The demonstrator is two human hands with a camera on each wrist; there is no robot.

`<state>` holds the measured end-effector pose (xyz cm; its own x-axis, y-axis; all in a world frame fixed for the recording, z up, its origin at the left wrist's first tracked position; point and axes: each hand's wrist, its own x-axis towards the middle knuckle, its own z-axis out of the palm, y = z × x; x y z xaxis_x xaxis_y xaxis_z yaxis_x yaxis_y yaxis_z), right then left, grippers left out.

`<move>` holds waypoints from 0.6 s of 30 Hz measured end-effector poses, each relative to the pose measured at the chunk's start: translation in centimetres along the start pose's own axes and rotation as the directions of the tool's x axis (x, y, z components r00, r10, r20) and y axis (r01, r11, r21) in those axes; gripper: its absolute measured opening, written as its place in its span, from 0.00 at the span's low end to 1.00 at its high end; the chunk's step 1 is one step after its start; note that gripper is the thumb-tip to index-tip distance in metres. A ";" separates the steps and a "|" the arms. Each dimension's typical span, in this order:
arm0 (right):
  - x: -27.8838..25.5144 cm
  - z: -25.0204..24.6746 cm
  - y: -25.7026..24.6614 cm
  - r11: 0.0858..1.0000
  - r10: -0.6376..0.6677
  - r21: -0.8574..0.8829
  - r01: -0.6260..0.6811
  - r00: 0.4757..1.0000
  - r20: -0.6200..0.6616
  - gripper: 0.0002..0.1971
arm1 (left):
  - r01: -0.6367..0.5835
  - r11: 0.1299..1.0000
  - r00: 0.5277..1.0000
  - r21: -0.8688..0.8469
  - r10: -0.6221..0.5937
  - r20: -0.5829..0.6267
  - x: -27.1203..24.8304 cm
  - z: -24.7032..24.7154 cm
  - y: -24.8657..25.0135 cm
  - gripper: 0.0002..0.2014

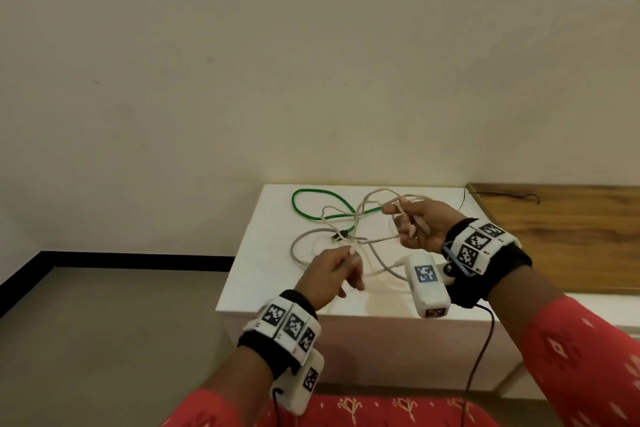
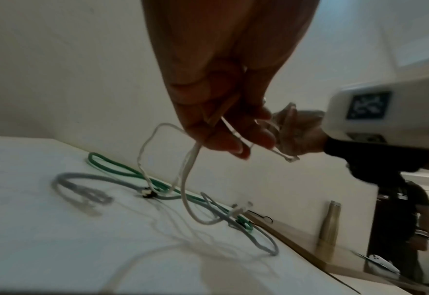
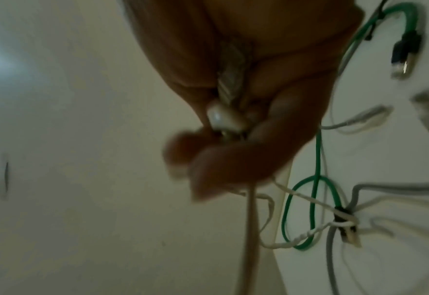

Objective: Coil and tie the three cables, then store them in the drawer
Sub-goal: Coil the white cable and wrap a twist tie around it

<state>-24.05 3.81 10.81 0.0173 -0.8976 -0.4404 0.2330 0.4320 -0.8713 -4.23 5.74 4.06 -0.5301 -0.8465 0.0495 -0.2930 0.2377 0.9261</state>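
The white cabinet top (image 1: pixel 263 288) was the ground for all of it, and every cable lay on or hung just above it. Across its far half sprawled the grey cable (image 1: pixel 300 240) and the green cable (image 1: pixel 313 193), both loose and crossing each other, neither coiled. No drawer could be seen from where I stood.

Above the cabinet's near half the white cable (image 1: pixel 377 239) ran nearly level between the two hands, its long axis left to right, slack trailing down to the top. The right hand (image 1: pixel 420 229) was curled round its plug end and a few gathered turns (the coil barely begun, I judged). The left hand (image 1: pixel 332 270), lower and nearer the front edge, pinched the strand, so the next loop would travel rightward to the gathering hand.
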 end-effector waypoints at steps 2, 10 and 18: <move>-0.3 -0.4 0.4 0.995 0.001 -0.103 -0.002 1.000 -0.008 0.18 | -0.007 0.996 0.994 -0.090 -0.002 -0.106 -0.3 -1.4 0.0 0.15; -0.6 -0.4 7.7 0.830 0.226 -0.509 -0.227 0.972 -0.065 0.16 | 0.026 0.983 0.922 -0.184 -0.095 -0.376 -0.6 -3.9 2.1 0.14; 0.9 0.6 6.5 0.930 -0.139 -0.345 0.128 0.990 -0.006 0.15 | 0.146 0.983 0.938 0.115 -0.101 -0.331 -0.6 -4.5 0.7 0.11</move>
<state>-21.93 5.80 4.85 -0.0213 -0.9484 -0.3164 -0.1165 0.3166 -0.9414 -0.54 4.28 6.40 -0.2045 -0.9758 0.0771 -0.4570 0.1649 0.8740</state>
